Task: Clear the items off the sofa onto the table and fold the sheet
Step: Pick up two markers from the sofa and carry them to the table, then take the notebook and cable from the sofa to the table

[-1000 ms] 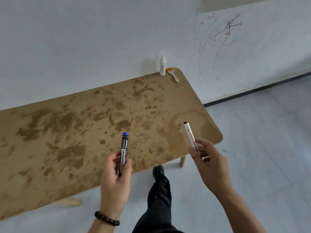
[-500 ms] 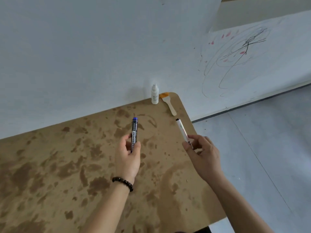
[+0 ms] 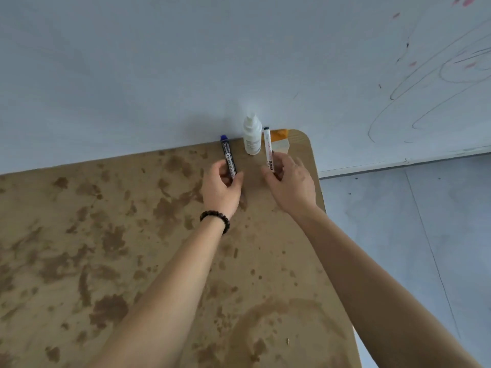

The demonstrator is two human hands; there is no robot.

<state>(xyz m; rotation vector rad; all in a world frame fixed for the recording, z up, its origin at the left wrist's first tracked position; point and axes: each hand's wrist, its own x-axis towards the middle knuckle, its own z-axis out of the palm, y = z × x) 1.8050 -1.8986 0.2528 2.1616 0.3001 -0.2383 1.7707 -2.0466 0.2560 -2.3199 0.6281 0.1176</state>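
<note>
A: Where are the markers right now?

B: Both are over the far right corner of the stained table [image 3: 111,235], close to the wall. The left hand [image 3: 221,189] pinches the black permanent marker [image 3: 229,158] low on its barrel, thumb against curled fingers, with the blue cap pointing at the wall. The right hand [image 3: 291,185] pinches the white marker [image 3: 269,151] the same way, dark cap forward. I cannot tell whether either barrel touches the tabletop.

A: How will they handle?

B: Light, stiff, smooth plastic, I'd judge. A pinch at mid-barrel is plenty. Being round, they will probably roll if let go carelessly, so laying them flat looks safer. Both caps seem to be on, so ink should be no worry.

A: Anything close by?

B: A small white bottle [image 3: 252,139] stands upright between the 2 markers, against the wall. It looks narrow enough that a knuckle could tip it. Just beyond the white marker lies a small brush [image 3: 282,144] with an orange end.

A: And the count?

B: 2 markers, 1 bottle, 1 brush, 2 hands, and 1 beaded bracelet [image 3: 216,217] on the left wrist.

A: The sofa and the sheet?

B: Neither is in view, so I cannot judge that part.
</note>
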